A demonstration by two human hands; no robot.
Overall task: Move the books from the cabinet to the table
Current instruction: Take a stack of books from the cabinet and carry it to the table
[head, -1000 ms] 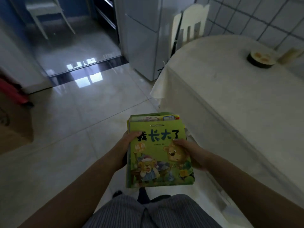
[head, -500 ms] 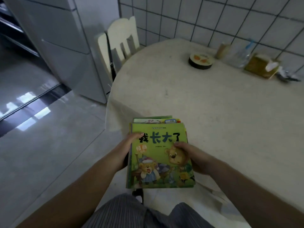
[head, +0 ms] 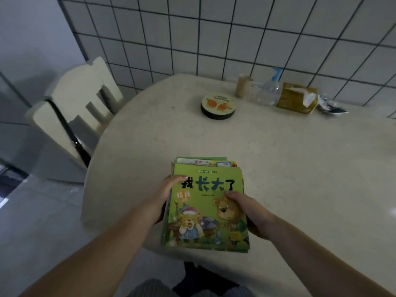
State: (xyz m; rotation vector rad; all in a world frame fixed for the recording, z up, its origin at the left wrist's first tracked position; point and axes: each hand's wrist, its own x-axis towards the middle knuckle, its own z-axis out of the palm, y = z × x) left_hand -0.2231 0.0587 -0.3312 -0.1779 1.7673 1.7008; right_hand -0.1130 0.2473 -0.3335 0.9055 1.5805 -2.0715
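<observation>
A white tiled wall [head: 214, 33] with dark grout rises behind the cream round bench [head: 300, 168]; a cream chair [head: 70, 108] stands on the glossy grey floor [head: 32, 221].

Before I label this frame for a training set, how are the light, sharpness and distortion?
Head view: dim and bluish overall, no harsh glare on the table; the top book is sharp enough that its title reads, while the clutter by the tiled wall looks soft; wide-angle bending curves the tile lines and stretches both forearms.
</observation>
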